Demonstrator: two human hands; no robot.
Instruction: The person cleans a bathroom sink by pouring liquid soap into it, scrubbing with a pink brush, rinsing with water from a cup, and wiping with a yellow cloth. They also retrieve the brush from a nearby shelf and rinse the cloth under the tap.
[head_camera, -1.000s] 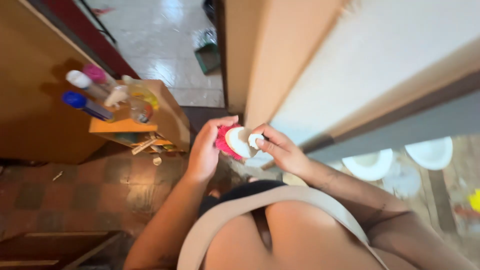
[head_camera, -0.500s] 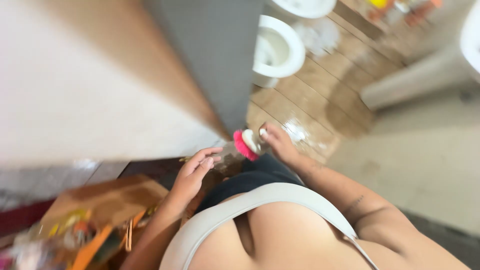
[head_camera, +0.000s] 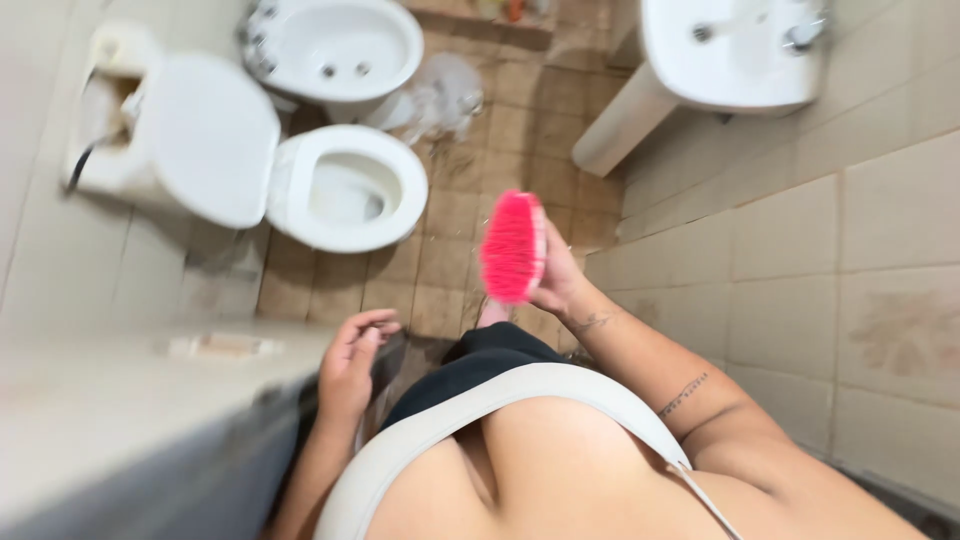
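Note:
My right hand (head_camera: 553, 282) grips a scrub brush (head_camera: 512, 245) with bright pink bristles, held up in front of me with the bristle face turned toward the camera. My left hand (head_camera: 350, 362) hangs lower at the left, fingers loosely curled and apart, holding nothing. Both hands are over a brown tiled bathroom floor (head_camera: 455, 215).
A white toilet (head_camera: 345, 185) with its lid raised stands ahead at the left, and a white bidet (head_camera: 335, 45) sits beyond it. A white pedestal sink (head_camera: 730, 50) is at the upper right. A tiled wall (head_camera: 850, 260) runs along the right. A door edge (head_camera: 130, 400) is at the left.
My view swung from the hallway shelf into the bathroom. My left hand let go of the brush and dropped. My right hand raised the brush and turned its bristles toward me.

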